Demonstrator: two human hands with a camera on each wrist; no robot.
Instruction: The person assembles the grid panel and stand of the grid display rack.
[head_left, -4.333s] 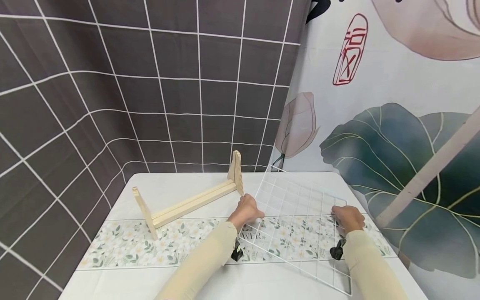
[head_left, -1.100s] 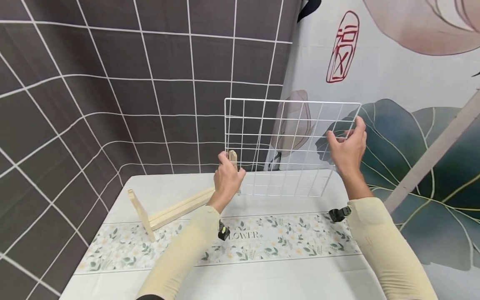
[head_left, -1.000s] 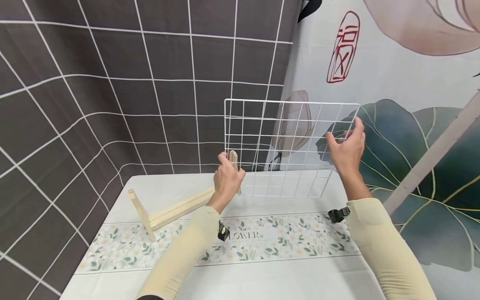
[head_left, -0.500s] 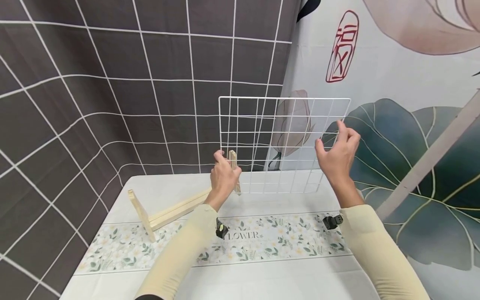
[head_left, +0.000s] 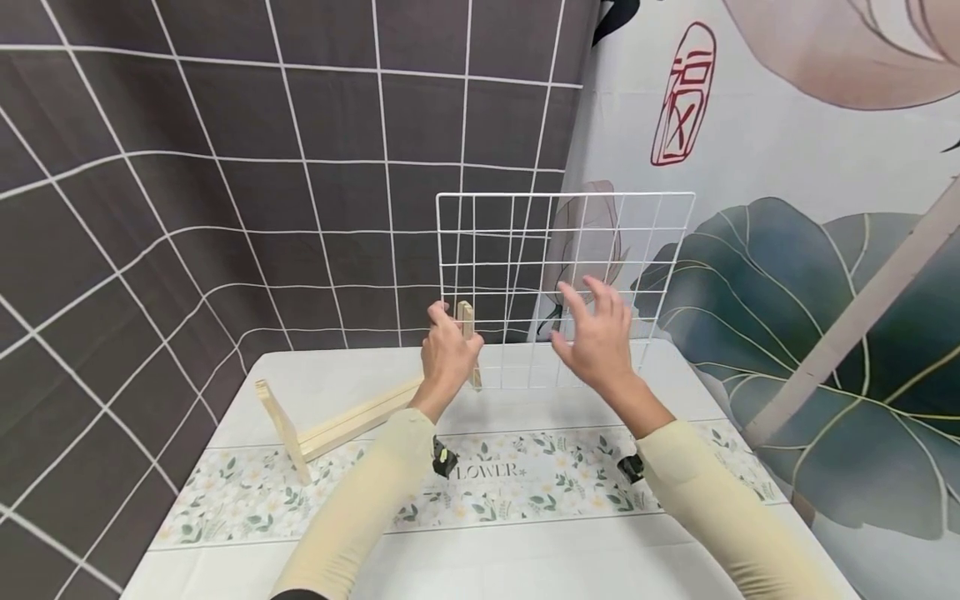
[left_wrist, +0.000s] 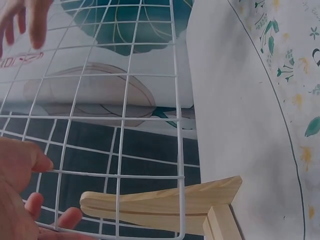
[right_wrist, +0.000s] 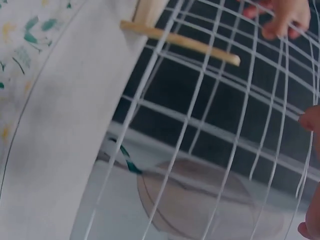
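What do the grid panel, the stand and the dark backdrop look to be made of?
Grid panel: likely metal wire, thin and even, with a smooth white coating that hides the core. Stand: pale wood, seemingly unvarnished, its end piece showing grain streaks. Dark backdrop: probably matte fabric, since its surface ripples; thin plastic is possible.

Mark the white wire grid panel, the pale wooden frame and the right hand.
White wire grid panel (head_left: 555,263), head view: a horizontal wire.
Pale wooden frame (head_left: 360,420), head view: its crossbar.
Right hand (head_left: 602,343), head view: its back.
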